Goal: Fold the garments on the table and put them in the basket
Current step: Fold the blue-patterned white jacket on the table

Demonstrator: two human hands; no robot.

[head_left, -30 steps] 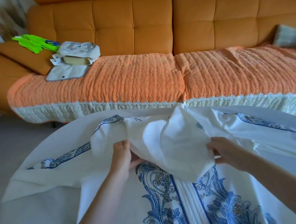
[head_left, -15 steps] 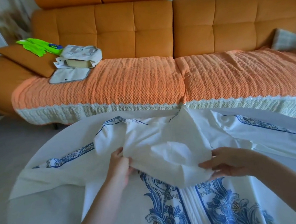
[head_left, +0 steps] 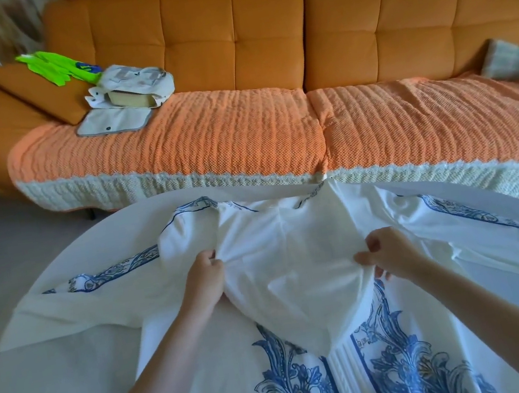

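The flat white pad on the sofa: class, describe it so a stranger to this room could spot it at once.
Start at the orange sofa beyond the table and go to the left end of its orange woven throw. The pad lies there, just in front of a lumpy cream bag. It alone is flat, white with grey edging and a small dark stud.
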